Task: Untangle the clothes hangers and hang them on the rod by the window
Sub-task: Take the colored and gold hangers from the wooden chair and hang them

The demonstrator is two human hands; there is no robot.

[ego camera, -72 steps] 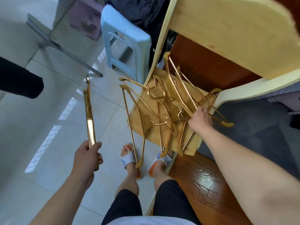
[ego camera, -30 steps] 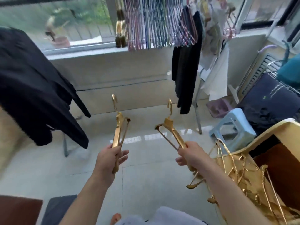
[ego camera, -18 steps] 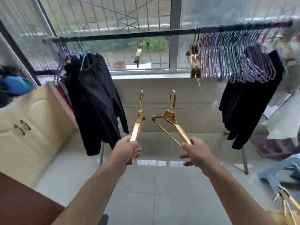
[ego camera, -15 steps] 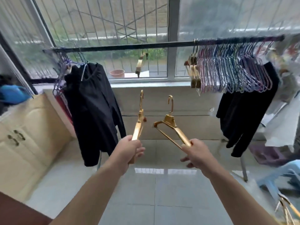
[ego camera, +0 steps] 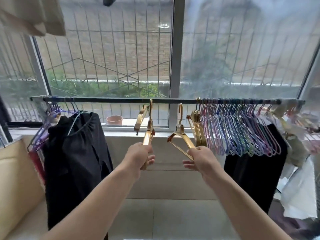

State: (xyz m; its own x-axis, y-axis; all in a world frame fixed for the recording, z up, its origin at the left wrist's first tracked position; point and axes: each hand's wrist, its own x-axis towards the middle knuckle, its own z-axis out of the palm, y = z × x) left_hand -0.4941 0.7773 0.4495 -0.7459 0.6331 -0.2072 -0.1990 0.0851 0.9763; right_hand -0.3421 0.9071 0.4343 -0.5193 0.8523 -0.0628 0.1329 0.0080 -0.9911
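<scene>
In the middle of the frame both arms reach up toward the rod [ego camera: 121, 100], a dark bar that runs across the window from left to right. The left hand [ego camera: 138, 155] grips a gold hanger [ego camera: 148, 134], seen edge-on, its fingers curled round the lower part; the hook at the top overlaps the rod, though whether it is over the bar cannot be told. The right hand [ego camera: 201, 157] holds a second gold hanger [ego camera: 181, 135] by one sloping shoulder, thumb and fingers curled round it, and its hook stands just under the rod, beside the white window post [ego camera: 174, 66]. Another gold hanger [ego camera: 141, 116] hangs on the rod just behind the left one. Right of centre a small bunch of gold hangers [ego camera: 198, 129] hangs against a dense row of pastel hangers [ego camera: 242, 129]. At the left a black garment [ego camera: 76, 161] hangs from the rod, and dark cloth [ego camera: 256, 170] hangs at the right. A pink pot [ego camera: 114, 120] sits on the sill.
</scene>
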